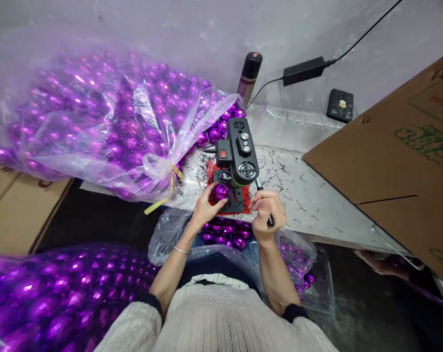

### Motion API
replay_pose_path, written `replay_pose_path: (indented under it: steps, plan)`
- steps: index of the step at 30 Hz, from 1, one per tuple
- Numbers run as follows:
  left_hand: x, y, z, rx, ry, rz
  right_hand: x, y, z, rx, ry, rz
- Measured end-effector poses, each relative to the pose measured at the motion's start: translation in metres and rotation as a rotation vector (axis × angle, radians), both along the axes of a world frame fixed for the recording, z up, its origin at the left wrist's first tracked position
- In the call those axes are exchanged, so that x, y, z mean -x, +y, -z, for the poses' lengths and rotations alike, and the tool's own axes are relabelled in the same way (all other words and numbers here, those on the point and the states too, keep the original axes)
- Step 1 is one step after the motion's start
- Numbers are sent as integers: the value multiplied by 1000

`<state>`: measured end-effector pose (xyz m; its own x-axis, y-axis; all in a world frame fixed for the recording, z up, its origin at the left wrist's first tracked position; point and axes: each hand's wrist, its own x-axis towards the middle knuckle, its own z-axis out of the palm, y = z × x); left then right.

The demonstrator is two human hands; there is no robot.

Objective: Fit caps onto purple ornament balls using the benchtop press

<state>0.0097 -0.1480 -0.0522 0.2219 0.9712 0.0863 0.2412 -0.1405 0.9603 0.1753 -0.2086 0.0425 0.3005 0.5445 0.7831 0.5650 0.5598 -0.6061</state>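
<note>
Head view: the left hand (pixel 205 206) grips a shiny purple ball (pixel 221 192) between thumb and fingers, just in front of a black machine (pixel 244 151) and above its base plate (pixel 226 206). Whether the ball touches the plate is hard to tell from this angle. The right hand (pixel 269 210) is closed around the lever (pixel 258 185) at the machine's side, its black end showing below the fist. Red material (pixel 210 169) shows around the plate, on a white table (pixel 298 198) strewn with dark scraps. To the left lies a clear bag (pixel 156 164) full of purple balls, tied with a yellow strip (pixel 158 206). Behind the machine stands a can (pixel 248 80), near a power adapter (pixel 304 71). A carton (pixel 386 151) leans in at the right; more balls (pixel 226 231) sit in plastic below the table's edge.
</note>
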Motion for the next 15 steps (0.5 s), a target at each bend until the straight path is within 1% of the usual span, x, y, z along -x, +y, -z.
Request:
replay_pose_path:
  steps: [4,8,11,15]
  plan:
    - [-7,4,-5,-181,204,70,0,0,-1,-16,-24,-6]
    - [-10,9,-5,-308,313,81,-1,0,-1,-17,-33,-19]
    - [-10,13,-6,-329,358,84,-2,0,-1,-17,-45,-18]
    - [-12,21,-7,-307,400,113,-3,0,0,-15,-54,-16]
